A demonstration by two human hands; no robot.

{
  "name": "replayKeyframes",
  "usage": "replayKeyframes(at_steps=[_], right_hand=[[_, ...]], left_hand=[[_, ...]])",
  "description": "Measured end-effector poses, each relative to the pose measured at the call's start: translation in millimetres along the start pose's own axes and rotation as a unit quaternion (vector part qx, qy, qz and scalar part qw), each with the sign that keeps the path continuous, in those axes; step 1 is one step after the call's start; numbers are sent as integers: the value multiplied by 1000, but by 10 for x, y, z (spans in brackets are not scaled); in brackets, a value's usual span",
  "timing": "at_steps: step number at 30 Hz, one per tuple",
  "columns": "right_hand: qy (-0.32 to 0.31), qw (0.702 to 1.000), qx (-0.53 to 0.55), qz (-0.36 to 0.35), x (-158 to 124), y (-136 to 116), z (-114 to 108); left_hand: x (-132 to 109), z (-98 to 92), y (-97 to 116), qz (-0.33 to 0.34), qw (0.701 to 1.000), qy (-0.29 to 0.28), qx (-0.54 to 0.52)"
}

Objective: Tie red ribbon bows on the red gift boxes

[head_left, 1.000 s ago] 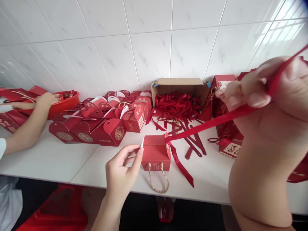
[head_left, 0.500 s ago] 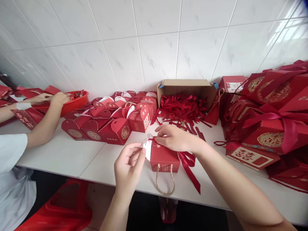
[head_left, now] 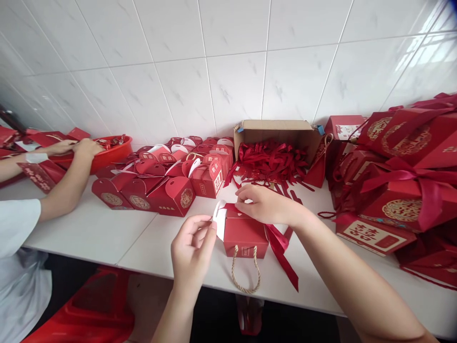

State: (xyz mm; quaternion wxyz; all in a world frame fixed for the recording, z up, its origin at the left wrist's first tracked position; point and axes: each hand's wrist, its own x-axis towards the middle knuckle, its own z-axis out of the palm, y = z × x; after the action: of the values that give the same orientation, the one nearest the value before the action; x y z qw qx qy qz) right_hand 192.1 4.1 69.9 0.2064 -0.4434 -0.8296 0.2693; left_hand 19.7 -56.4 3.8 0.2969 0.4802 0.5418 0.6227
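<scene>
A small red gift box [head_left: 246,234] stands near the table's front edge, its gold rope handle [head_left: 246,286] hanging down the near side. At its left end, my left hand [head_left: 194,243] pinches the edge of the raised flap [head_left: 220,221], whose white inner side faces me. Over the top of the box, my right hand [head_left: 262,204] has its fingers bent on a dark red ribbon [head_left: 230,206], beside the flap's slot. The ribbon's loose tail [head_left: 285,267] trails off the right side onto the table. My right fingertips are partly hidden.
Behind stands a cardboard box [head_left: 274,125] of red ribbons [head_left: 273,159]. Rows of red boxes [head_left: 171,195] fill the back left; ribbon-tied boxes [head_left: 403,209] are piled at right. At far left, a co-worker's hands [head_left: 84,147] are beside a red basin [head_left: 117,153].
The ribbon end that stuck out through the flap at left has drawn back towards the right. My right hand has shifted slightly right. My left hand stays at the flap.
</scene>
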Motion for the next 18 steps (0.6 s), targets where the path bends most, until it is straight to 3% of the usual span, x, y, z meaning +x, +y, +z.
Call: replayKeyframes(at_steps=[18], right_hand=[[-21,999,-21,-18,-53,-32,50]], left_hand=[[-63,30,57,9,1000,-25,5]])
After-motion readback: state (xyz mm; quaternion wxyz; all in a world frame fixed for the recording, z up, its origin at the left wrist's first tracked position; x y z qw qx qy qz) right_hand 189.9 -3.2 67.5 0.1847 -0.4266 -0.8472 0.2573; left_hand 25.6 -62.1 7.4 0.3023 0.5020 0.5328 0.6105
